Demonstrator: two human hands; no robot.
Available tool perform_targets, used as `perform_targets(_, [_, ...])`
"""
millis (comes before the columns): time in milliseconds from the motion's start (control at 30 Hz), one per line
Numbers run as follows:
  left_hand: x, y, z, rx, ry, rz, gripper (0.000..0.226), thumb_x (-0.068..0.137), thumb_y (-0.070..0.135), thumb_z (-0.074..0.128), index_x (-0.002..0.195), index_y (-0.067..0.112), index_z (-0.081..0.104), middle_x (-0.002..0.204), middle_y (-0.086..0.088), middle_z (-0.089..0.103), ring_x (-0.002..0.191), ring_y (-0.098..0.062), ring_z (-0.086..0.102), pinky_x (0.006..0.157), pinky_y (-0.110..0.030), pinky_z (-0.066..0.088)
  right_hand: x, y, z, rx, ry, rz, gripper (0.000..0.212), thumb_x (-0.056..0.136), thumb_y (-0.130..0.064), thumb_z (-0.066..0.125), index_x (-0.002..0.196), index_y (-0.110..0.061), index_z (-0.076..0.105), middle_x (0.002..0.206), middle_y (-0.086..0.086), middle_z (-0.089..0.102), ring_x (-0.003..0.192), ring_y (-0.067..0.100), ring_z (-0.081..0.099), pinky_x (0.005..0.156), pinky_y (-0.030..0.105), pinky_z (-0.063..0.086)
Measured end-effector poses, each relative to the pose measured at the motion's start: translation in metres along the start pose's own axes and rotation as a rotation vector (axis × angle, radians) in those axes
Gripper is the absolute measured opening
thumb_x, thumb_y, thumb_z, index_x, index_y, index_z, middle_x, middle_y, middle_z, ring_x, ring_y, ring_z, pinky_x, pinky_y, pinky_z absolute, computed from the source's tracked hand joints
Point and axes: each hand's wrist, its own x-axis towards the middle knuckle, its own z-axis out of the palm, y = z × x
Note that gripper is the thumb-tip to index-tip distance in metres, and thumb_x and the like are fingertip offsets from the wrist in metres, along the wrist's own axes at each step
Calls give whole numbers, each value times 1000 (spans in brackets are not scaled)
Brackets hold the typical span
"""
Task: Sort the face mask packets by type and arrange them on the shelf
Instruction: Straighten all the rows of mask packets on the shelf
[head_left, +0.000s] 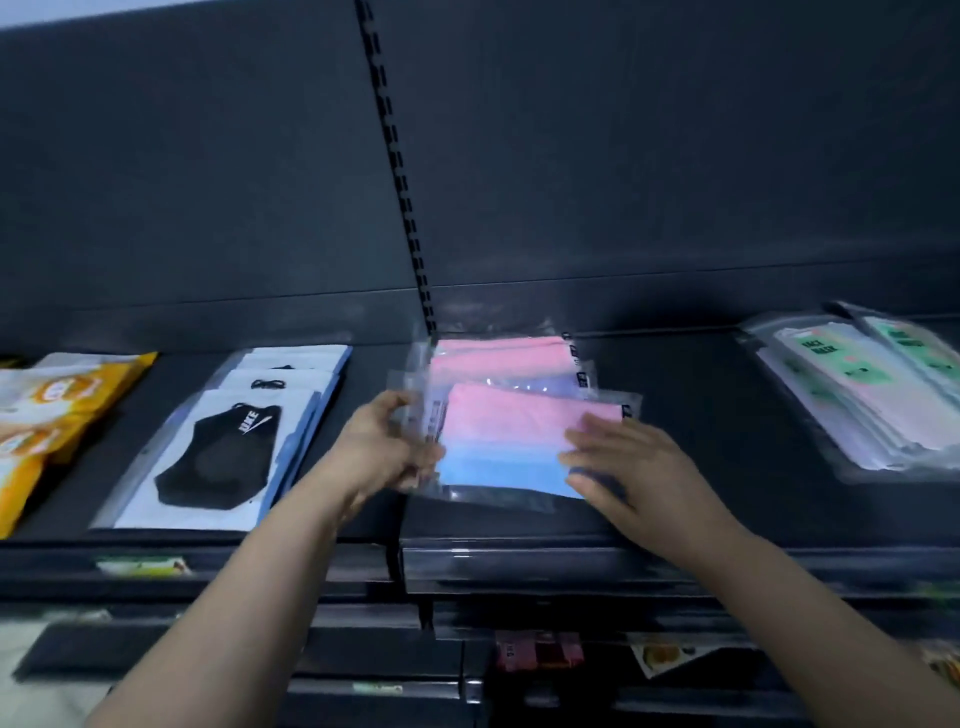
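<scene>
left hand (387, 447): grip closed on left edge of top clear packet (511, 441), thumb over, fingers under; steadies it so it lines up with the pile.
right hand (631, 470): fingers flat and spread on right side of same packet, nothing pinched; looks like pressing/sliding, not holding.
clear packet: pink and blue masks inside, lies slightly skewed on pink stack (498, 358), middle of shelf (701, 467), nearer the front lip.
pink stack: same clear sleeves, set back toward far wall; likely the pile for this type.
black-mask packets (218, 457): left of the hands, overlapped in a near-to-far row, own group.
orange packets (47, 410): far left, own group, partly out of frame.
green-label packets (857, 395): far right, fanned pile, well apart from pink stack.
why spacing: gaps between piles keep the types separate.
step: squaring the top packet onto matching stack, my guess.
risk: slick sleeves could slide off the pile toward the front edge.
lower shelves: loose packets there, blurred, type unclear.
</scene>
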Motion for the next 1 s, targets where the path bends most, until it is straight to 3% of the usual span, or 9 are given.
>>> perform_targets(133, [-7,-8,-14,760,100,34,90,66,33,81,142,26,35,121,-4,62,109,-26,60,91,-36,50,15,-9,4,-40,-166,114,55,79,-62,51,126,-37,58,148,-4,42,142,24,31,106,45,37])
perform_targets(200, [-8,-2,-14,836,99,99,104,65,37,81,149,34,20,144,-5,43,131,-28,43,105,-41,41,16,-16,7,-63,-206,90,58,77,-61,59,131,-40,53,151,-8,36,144,19,26,107,42,34])
perform_targets(267, [-8,6,-14,833,-42,138,114,64,34,84,150,46,10,158,1,20,143,-30,27,113,-45,32,15,-18,9,-64,-217,116,61,76,-59,65,133,-42,50,152,-11,33,145,16,22,110,42,31])
perform_targets(367, [-10,8,-11,979,-184,100,111,67,28,85,151,42,14,157,-1,24,138,-28,38,113,-41,35,19,-21,10,39,-251,137,61,75,-52,71,132,-42,50,152,-13,32,146,12,17,116,37,25])
perform_targets(567, [-4,22,-13,1064,-170,83,106,67,39,84,151,34,19,151,-3,30,133,-30,42,108,-41,39,26,-27,0,91,-311,162,61,73,-43,77,129,-38,54,148,-19,32,144,5,15,111,18,16])
perform_targets(633, [2,30,-7,1051,-86,185,97,71,41,80,150,35,23,153,1,28,138,-29,34,110,-43,37,25,-28,-1,116,-232,167,53,75,-42,76,125,-34,60,146,-14,40,142,4,24,112,19,19])
perform_targets(733, [12,39,12,1019,-48,367,71,80,38,73,142,34,40,143,1,45,131,-23,42,101,-36,42,20,-25,-1,96,-28,205,34,83,-24,71,117,-23,67,136,-4,55,133,11,42,108,14,23])
perform_targets(900, [29,51,52,915,-179,597,38,87,27,64,124,25,60,126,3,62,114,-20,58,94,-31,48,2,-5,-8,-166,92,203,32,78,0,70,108,-13,72,117,9,68,114,29,62,97,42,49])
perform_targets(1000, [29,62,87,875,-234,710,28,86,24,64,114,21,66,112,2,67,104,-20,61,89,-33,50,-19,17,-27,-311,115,247,31,74,2,73,102,-12,74,108,10,72,106,29,66,89,43,53])
